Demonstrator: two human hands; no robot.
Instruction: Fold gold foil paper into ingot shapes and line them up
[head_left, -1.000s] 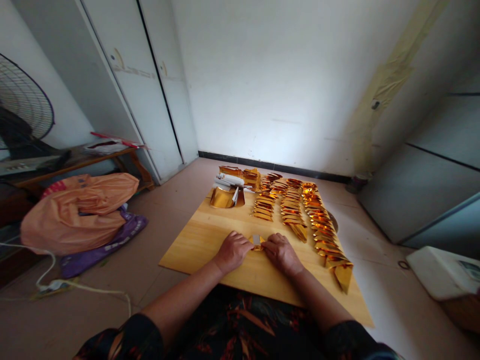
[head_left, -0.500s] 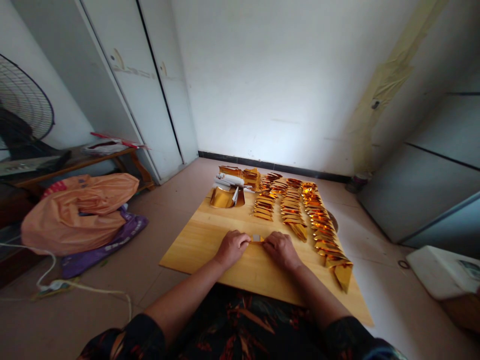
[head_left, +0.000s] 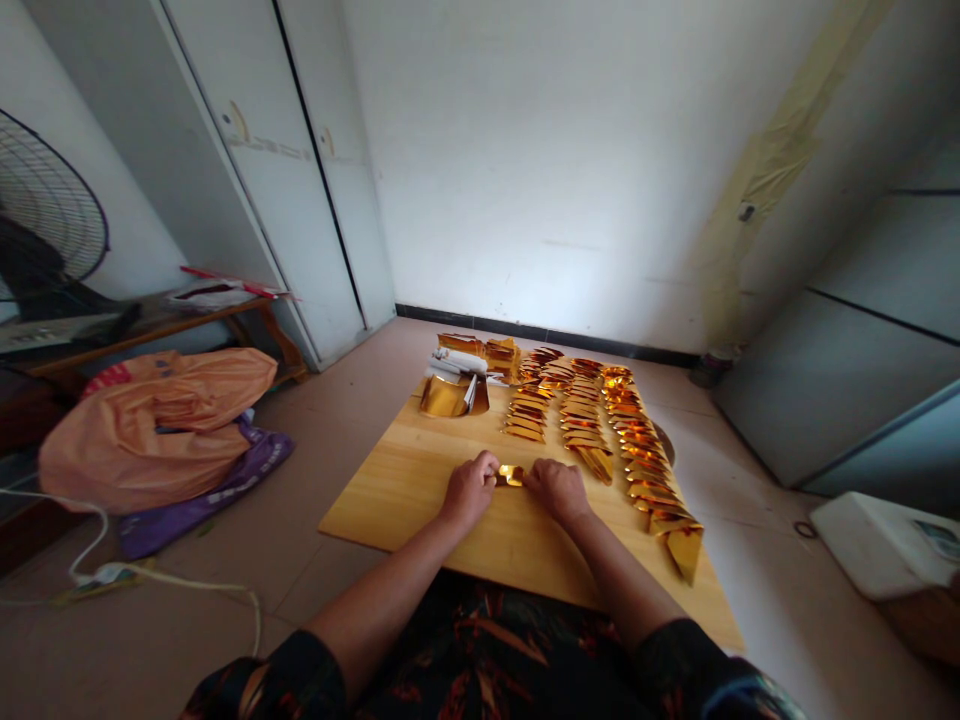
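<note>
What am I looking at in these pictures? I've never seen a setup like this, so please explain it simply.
There's no machine here, just a person working with two bare hands. Every picture comes from one camera worn on that person's head, looking forward and down, so the forearms reach in from the bottom.

In front is a pale wooden board. Folded gold pieces stand in rows on its far and right parts; a curved gold sheet is at the far left, with white paper behind it.

Near the middle, the left hand and the right hand hold a small shiny gold piece between them, one at each end. The fingers hide its ends.
</note>
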